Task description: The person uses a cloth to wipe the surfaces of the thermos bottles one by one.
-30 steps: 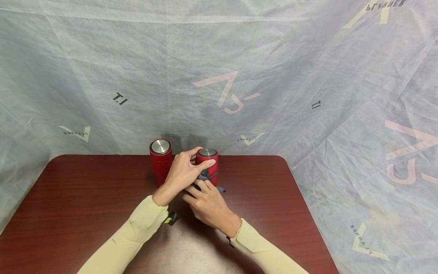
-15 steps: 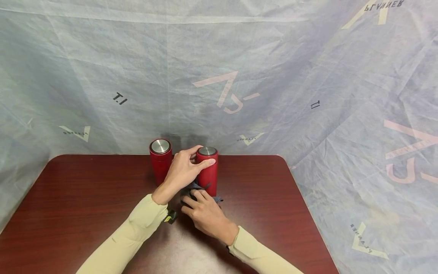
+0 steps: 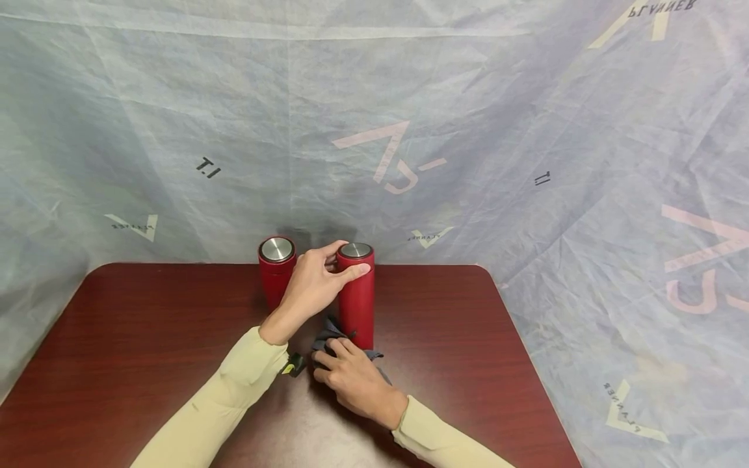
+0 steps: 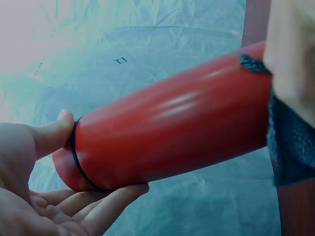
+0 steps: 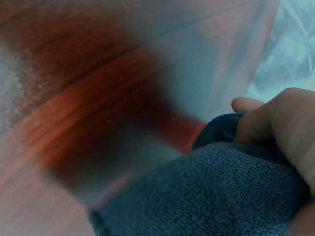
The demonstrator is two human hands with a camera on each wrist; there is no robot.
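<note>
A red thermos flask (image 3: 357, 299) with a silver-topped lid stands near the back of the table. My left hand (image 3: 314, 279) grips it around the lid end, thumb on the near side and fingers behind. In the left wrist view the flask (image 4: 172, 118) shows a thin black ring by the thumb. My right hand (image 3: 358, 377) holds a dark grey-blue cloth (image 3: 329, 331) against the lower part of the flask. The cloth (image 5: 211, 191) is bunched under the fingers in the right wrist view, its loose end hanging out.
A second red thermos flask (image 3: 276, 273) stands to the left, partly behind the left hand. The dark red wooden table (image 3: 164, 325) ends at the back against a pale grey fabric sheet (image 3: 328, 97) with printed letters.
My right hand has slid the cloth down the flask, from its upper half to near its bottom, baring more red surface. My left hand keeps its grip and has risen slightly.
</note>
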